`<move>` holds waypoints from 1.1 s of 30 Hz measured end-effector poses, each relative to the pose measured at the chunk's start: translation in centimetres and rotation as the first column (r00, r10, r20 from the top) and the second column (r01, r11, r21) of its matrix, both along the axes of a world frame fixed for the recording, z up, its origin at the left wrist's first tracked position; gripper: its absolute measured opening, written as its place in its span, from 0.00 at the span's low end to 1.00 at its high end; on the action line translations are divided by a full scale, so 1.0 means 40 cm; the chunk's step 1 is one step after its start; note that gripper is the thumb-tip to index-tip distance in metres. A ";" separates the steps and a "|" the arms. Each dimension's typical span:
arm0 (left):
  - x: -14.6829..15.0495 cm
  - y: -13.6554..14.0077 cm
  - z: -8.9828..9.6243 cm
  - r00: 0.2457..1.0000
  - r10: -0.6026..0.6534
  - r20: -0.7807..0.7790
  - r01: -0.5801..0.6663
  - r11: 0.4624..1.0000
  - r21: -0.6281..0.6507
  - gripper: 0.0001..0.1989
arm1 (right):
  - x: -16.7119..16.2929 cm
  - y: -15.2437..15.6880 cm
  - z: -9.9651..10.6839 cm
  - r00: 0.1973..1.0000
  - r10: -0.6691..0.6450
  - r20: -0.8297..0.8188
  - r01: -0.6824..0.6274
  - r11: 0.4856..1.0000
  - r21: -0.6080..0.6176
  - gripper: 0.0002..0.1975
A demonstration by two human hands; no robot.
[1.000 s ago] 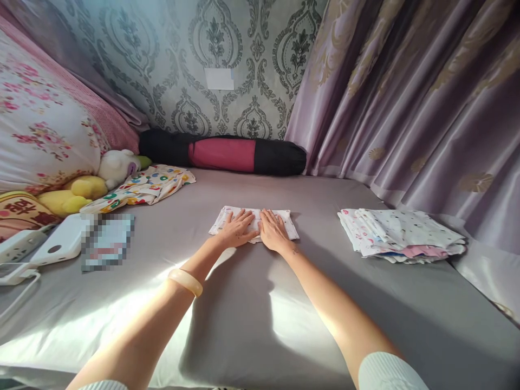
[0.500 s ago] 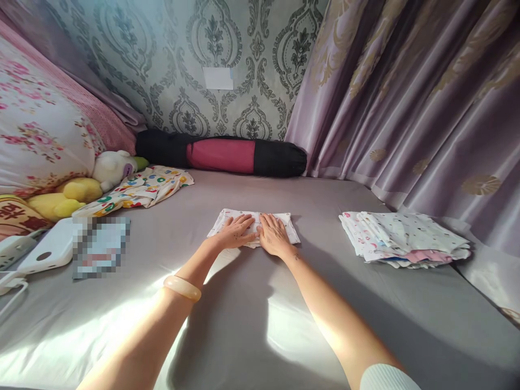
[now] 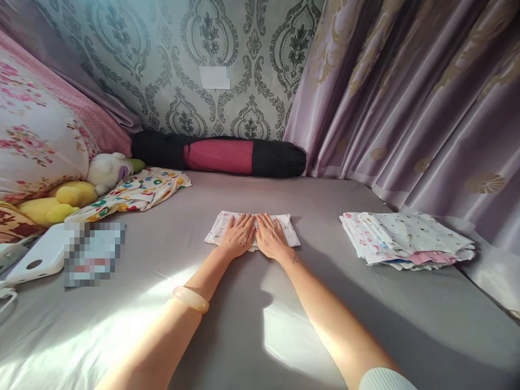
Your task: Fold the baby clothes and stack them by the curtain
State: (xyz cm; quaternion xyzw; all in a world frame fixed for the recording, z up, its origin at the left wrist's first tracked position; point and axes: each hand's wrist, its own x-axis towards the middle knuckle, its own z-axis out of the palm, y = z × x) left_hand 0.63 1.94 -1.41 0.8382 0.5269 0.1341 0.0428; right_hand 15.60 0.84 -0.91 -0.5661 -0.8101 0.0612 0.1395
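A small white cloth with a fine print, folded into a flat rectangle, lies on the grey bed sheet. My left hand rests palm down on its left half, fingers stretched out. Beside it my right hand lies flat on the right half, fingers also extended. The two hands nearly touch at the cloth's middle and cover much of it. A pale bangle circles my left forearm.
To the right sits a stack of folded printed clothes. At the left are a colourful printed garment, a yellow plush toy, a white plush toy, a white device and a blurred packet. A black and red bolster bag lies along the wall.
My left hand has turned from slanting across the cloth to pointing straight forward, its thumb now away from the right hand. My right hand stays in nearly the same place.
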 end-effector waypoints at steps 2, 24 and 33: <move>-0.001 0.004 -0.005 1.000 0.000 -0.007 0.000 0.999 -0.034 0.26 | 0.000 0.002 -0.003 1.000 -0.001 -0.004 0.001 1.000 -0.005 0.28; -0.004 -0.017 0.004 0.987 0.159 0.015 -0.159 0.969 0.190 0.25 | 0.024 -0.018 0.028 0.985 -0.169 0.032 0.168 0.986 0.013 0.27; -0.005 -0.011 -0.007 0.979 0.197 -0.053 -0.196 0.980 0.023 0.27 | 0.026 -0.014 0.011 0.977 -0.183 0.110 0.190 0.981 -0.050 0.28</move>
